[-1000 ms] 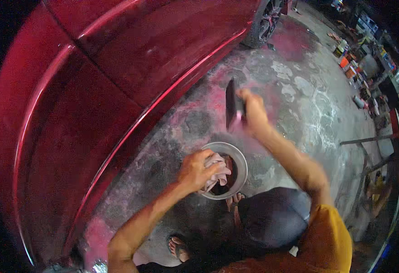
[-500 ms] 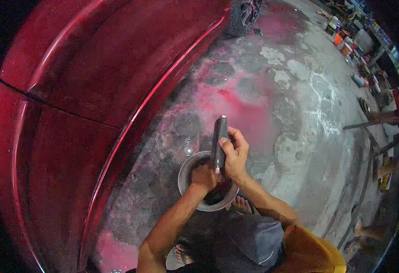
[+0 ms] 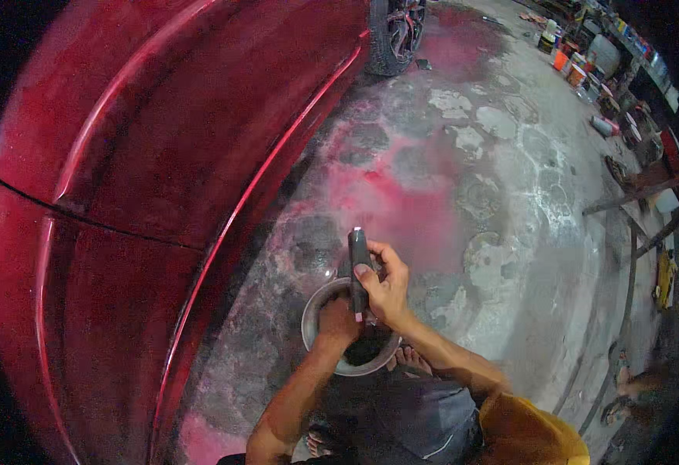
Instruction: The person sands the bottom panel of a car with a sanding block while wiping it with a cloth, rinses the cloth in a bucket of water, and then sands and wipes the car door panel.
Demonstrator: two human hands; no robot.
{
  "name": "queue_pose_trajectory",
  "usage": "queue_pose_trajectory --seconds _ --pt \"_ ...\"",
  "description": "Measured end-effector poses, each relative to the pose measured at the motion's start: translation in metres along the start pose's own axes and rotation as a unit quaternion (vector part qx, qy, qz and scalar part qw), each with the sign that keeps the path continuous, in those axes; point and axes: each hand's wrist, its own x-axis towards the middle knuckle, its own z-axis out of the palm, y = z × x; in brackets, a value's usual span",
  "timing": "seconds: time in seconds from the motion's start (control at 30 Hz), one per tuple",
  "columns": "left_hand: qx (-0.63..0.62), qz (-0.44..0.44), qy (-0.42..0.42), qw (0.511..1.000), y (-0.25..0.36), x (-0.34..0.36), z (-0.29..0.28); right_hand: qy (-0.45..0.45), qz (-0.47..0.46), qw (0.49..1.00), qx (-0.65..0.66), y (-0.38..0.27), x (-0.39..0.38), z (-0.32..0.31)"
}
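My right hand [image 3: 386,285] is closed round a long, narrow, dark sanding block [image 3: 358,267] with pale ends. It holds the block nearly upright above the far right part of a round grey bucket [image 3: 306,324]. My left hand [image 3: 339,318] reaches down inside the bucket, near the block's lower end. The fingers of that hand are in shadow, so what they touch is hidden. Dark contents, possibly water, show at the bucket's bottom. The bucket stands on the floor just in front of my feet.
A dark red car body [image 3: 146,155] fills the left side, with a wheel [image 3: 395,39] at the far end. Pink dust stains the concrete floor [image 3: 510,302]. Cans and containers [image 3: 576,74] line the far right, near a metal stand [image 3: 634,194].
My right hand and the block have moved slightly left and nearer to me. My left hand stays in the bucket. The whole view has shifted a little.
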Motion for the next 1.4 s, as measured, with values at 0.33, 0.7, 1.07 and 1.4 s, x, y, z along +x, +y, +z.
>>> queue_pose_trajectory --seconds 0.33,0.7,1.07,1.4 --pt "-0.093 0.026 0.047 0.994 0.005 -0.013 0.008 0.021 0.065 0.997 0.048 0.009 0.000 0.002" --pt "-0.038 -0.062 -0.019 0.997 -0.021 0.002 0.026 0.032 0.040 0.999 0.001 0.009 0.000 0.002" --pt "-0.051 -0.003 0.018 0.999 0.033 -0.022 -0.035 0.026 0.011 1.000 -0.004 0.003 0.002 -0.002" --pt "0.047 -0.002 -0.217 0.975 -0.007 -0.015 0.007 0.020 0.081 0.995 0.061 0.011 -0.001 -0.001"
